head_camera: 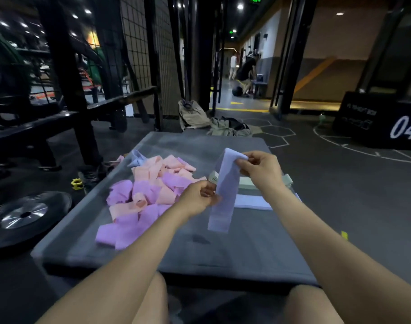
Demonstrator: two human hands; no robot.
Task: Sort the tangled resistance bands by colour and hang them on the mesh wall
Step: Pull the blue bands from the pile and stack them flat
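A pale lavender-blue resistance band (225, 190) hangs as a flat loop above the grey mat (235, 244). My right hand (260, 170) pinches its top end. My left hand (200, 197) pinches its left edge lower down. To the left lies a tangled pile of bands: purple ones (127, 216) at the front, peach-pink ones (157, 171) behind, and one pale blue band (136, 157) at the far edge. Flat pale blue bands (253, 202) and pale green bands (246, 183) lie stacked behind the held one. The mesh wall (141, 52) rises at the back left.
A black weight plate (24, 213) lies on the floor left of the mat, with a yellow clip (76, 183) near it. Black rack bars (59, 122) stand on the left. Bags (207, 120) sit beyond the mat, a black box marked 04 (387, 122) at right.
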